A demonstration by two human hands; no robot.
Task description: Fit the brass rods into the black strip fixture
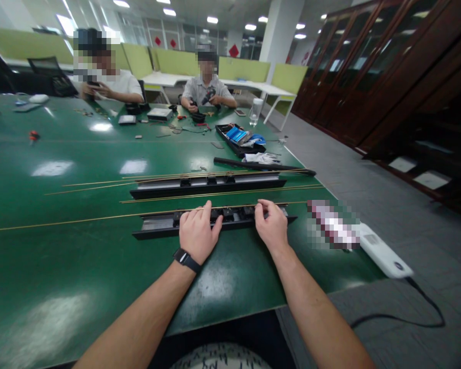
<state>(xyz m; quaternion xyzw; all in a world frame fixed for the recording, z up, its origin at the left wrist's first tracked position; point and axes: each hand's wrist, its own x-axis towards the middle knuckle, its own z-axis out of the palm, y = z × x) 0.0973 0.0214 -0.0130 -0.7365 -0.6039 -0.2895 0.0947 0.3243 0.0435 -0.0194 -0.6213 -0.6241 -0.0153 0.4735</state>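
My left hand (197, 230), with a black band at the wrist, rests over the middle of the nearer black channel (157, 224), thumb apart from the fingers. My right hand (269, 224) is at the channel's right part, thumb and fingertips pinched around the long thin brass-coloured rod (80, 221). This rod runs along the channel's far edge, under my left fingers, and extends far to the left. Dark blocks sit inside the channel between my hands. Behind it lie further thin rods (169, 198) and a second black channel (157, 191).
Behind the channels are a black bar (230, 163), white gloves (263, 158) and a black tray (230, 140) with blue packets. A white power strip (384, 251) sits at the right edge. Two people sit across the green table (80, 277), with a clear bottle (255, 111) nearby.
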